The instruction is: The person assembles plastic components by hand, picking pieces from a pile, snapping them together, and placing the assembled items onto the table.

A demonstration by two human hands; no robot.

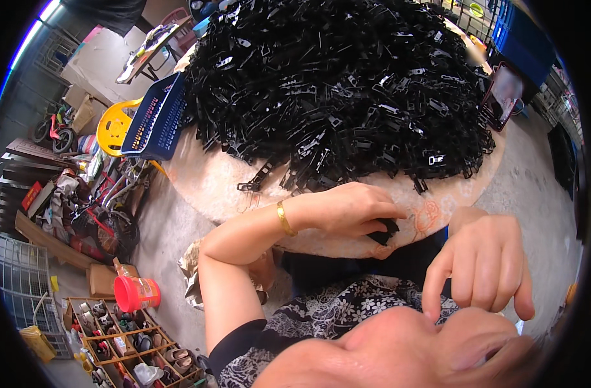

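a small black clip (384,231) sits pinched in the fingertips of the left hand (347,210) at the near edge of the round surface (205,181), just short of the big heap of black clips (340,84). the right hand (486,265) is raised close to the face, fingers curled, holding nothing visible. a blue basket (156,119) stands left of the heap.

Just beyond the fingers (379,210) of the left hand (347,210), a glossy black heap of clips (337,84) is spreading over a pale marbled desk (211,181) that is showing an orange flower print close beside them. A gold bangle (284,218) is gleaming behind those fingers, and below them a black dress with white blossoms (334,310) is showing. Well off to their left, a blue basket (154,119), a yellow chair (114,126) and a red cup (137,293) are standing out.
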